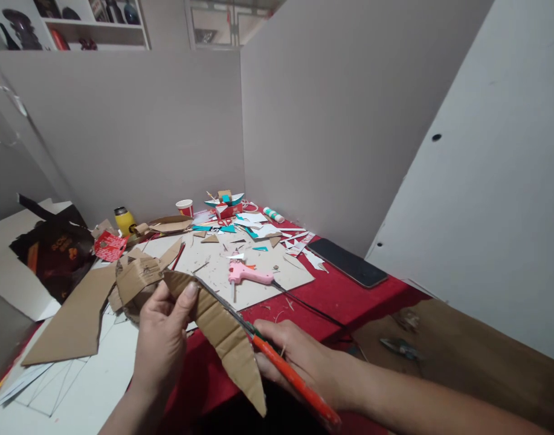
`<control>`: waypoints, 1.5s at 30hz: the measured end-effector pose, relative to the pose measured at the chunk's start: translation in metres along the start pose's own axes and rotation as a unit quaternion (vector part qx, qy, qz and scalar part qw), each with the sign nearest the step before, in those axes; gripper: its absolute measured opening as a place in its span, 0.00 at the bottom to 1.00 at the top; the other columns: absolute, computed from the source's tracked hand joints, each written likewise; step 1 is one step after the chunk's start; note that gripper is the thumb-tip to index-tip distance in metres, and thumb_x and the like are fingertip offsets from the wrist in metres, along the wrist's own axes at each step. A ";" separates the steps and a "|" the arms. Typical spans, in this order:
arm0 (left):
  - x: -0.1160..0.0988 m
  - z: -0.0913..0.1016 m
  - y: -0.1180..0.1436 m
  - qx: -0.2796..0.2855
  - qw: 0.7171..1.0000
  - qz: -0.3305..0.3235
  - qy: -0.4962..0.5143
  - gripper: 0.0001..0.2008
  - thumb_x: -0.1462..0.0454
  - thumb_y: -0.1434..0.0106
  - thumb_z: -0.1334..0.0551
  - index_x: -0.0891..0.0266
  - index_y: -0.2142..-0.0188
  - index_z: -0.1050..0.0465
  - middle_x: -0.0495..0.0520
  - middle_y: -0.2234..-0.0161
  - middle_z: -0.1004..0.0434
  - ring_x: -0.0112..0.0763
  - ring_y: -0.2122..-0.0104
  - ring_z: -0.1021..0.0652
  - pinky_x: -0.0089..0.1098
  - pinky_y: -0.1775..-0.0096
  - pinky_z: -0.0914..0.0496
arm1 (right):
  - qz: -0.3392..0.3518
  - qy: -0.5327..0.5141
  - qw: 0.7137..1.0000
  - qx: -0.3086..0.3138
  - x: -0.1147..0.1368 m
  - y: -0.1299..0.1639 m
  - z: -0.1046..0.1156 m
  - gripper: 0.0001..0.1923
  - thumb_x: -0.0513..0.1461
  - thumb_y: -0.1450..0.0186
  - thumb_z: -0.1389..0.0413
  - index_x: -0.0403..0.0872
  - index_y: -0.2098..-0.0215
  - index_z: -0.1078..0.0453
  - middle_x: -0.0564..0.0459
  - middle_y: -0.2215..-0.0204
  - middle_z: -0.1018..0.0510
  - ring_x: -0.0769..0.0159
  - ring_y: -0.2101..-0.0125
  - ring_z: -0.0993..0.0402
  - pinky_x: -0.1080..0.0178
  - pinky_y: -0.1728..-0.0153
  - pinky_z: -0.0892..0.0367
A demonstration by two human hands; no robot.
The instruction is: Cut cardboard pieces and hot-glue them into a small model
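Observation:
My left hand pinches the upper end of a long corrugated cardboard piece, thumb on top. My right hand grips orange-handled scissors whose blades run along the upper edge of that cardboard. The cardboard tapers to a point low down near my lap. A folded cardboard shape lies just behind my left hand.
A pink glue gun with a black cord lies on a beige board on the red table. A black phone lies to the right. Paper scraps, a red cup, a yellow bottle and large cardboard sheets surround them. Grey partition walls enclose the table.

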State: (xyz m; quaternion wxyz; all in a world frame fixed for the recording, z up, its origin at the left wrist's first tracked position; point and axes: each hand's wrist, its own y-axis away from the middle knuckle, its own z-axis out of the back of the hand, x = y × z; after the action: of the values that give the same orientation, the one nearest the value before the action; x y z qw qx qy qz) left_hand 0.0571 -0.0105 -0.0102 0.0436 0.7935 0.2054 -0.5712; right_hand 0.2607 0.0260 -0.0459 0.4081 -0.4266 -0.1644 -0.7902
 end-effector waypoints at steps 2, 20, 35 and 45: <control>0.002 -0.003 0.003 0.004 1.000 0.009 0.008 0.17 0.62 0.44 0.32 0.59 0.53 0.25 0.53 0.59 0.19 0.33 0.61 0.20 0.28 0.62 0.25 | -0.008 0.005 1.000 -0.003 0.001 0.000 0.000 0.12 0.45 0.37 0.45 0.45 0.68 0.38 0.59 0.78 0.36 0.73 0.77 0.43 0.69 0.76 0.46; 0.007 -0.009 0.002 0.026 0.992 0.097 0.079 0.18 0.64 0.45 0.32 0.60 0.54 0.26 0.52 0.62 0.19 0.31 0.67 0.20 0.25 0.67 0.26 | 0.032 -0.123 0.990 -0.062 -0.017 0.000 -0.011 0.19 0.50 0.35 0.48 0.46 0.74 0.44 0.61 0.80 0.44 0.75 0.79 0.50 0.70 0.79 0.50; -0.008 0.010 -0.005 0.131 0.978 0.115 -0.116 0.15 0.62 0.43 0.33 0.56 0.57 0.30 0.44 0.77 0.26 0.25 0.75 0.26 0.23 0.71 0.33 | 0.024 -0.156 0.982 -0.102 -0.017 0.002 0.021 0.21 0.56 0.36 0.51 0.47 0.68 0.42 0.60 0.79 0.40 0.73 0.79 0.43 0.67 0.77 0.43; -0.016 -0.010 0.007 0.279 0.923 0.162 -0.212 0.31 0.63 0.42 0.34 0.52 0.41 0.40 0.45 0.76 0.31 0.23 0.80 0.36 0.23 0.77 0.43 | 0.135 -0.136 0.970 -0.149 0.024 -0.034 0.033 0.16 0.40 0.46 0.36 0.46 0.68 0.40 0.59 0.72 0.35 0.74 0.74 0.41 0.69 0.73 0.40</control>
State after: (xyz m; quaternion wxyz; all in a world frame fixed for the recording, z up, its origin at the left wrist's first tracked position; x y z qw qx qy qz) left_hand 0.0648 -0.0184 0.0065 -0.0453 0.6565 -0.1073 -0.7453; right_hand 0.2449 0.0549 -0.0041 0.4162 -0.6044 -0.0395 -0.6782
